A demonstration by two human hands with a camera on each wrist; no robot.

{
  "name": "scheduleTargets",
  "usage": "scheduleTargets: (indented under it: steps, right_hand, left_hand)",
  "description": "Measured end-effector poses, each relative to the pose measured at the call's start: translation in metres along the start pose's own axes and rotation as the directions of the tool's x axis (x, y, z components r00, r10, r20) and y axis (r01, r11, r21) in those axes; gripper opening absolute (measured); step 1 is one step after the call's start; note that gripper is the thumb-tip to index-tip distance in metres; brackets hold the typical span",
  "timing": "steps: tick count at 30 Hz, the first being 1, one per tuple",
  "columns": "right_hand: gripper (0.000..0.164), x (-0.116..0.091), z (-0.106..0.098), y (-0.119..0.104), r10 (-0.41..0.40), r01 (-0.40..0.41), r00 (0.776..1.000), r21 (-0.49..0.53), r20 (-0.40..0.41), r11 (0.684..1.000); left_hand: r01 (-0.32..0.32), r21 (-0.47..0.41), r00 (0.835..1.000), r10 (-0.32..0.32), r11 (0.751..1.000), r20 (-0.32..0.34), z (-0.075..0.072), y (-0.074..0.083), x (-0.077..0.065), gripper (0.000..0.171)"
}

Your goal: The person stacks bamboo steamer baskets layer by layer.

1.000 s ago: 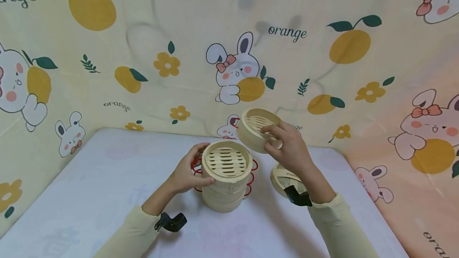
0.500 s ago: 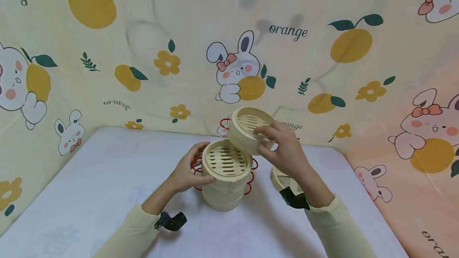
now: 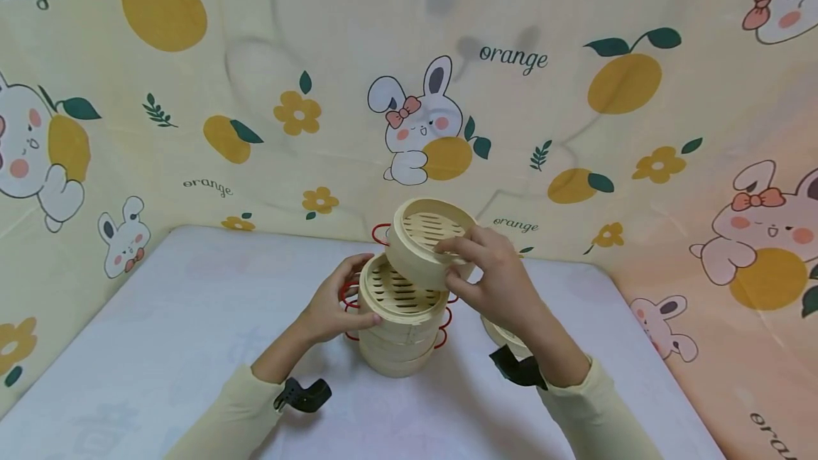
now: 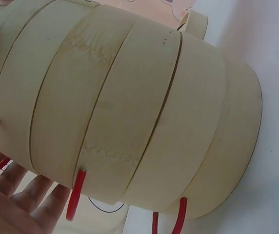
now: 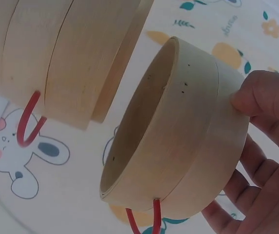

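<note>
A stack of round bamboo steamer baskets (image 3: 397,348) with red side handles stands upright on the table. My left hand (image 3: 327,309) holds its upper left side, thumb at the front and fingers behind; the left wrist view shows the stack's stacked rings (image 4: 125,107). Above the stack, my right hand (image 3: 497,275) grips another steamer basket (image 3: 415,261) by its right rim, thumb outside and fingers over the edge. This basket is tilted, its slatted floor visible. In the right wrist view, a gap separates the held basket (image 5: 193,131) from the stack (image 5: 81,58).
A round bamboo lid (image 3: 501,336) lies to the right of the stack, mostly hidden by my right forearm. The white table (image 3: 192,332) meets a printed cloth backdrop (image 3: 332,41) at its far edge. Black wrist mounts sit on both wrists.
My right hand has carried the held basket leftward and then down, so it now overlaps the stack's top in the head view. My left hand and the stack stay in place.
</note>
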State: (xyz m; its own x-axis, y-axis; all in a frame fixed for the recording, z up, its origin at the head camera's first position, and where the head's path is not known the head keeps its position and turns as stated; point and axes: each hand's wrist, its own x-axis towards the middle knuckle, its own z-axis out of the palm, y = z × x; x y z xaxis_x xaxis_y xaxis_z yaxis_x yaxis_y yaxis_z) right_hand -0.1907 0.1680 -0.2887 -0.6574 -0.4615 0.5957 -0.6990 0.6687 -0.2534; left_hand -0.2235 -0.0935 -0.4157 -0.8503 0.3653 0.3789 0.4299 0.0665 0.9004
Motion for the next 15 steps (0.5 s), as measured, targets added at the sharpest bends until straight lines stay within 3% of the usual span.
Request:
scheduleTargets:
  steps: [9,15]
  right_hand:
    - [0.032,-0.003,0.003,-0.008,-0.037,0.037,0.999,0.009,0.017,0.999]
    - [0.032,-0.007,0.004,-0.016,-0.022,0.021,0.999,0.003,0.04,1.0]
  left_hand:
    - [-0.019,0.015,1.0,0.019,1.0,-0.013,-0.001,-0.002,-0.001,0.082]
    - [-0.011,0.023,0.999,0.012,1.0,-0.045,0.0,0.0,-0.001,0.077]
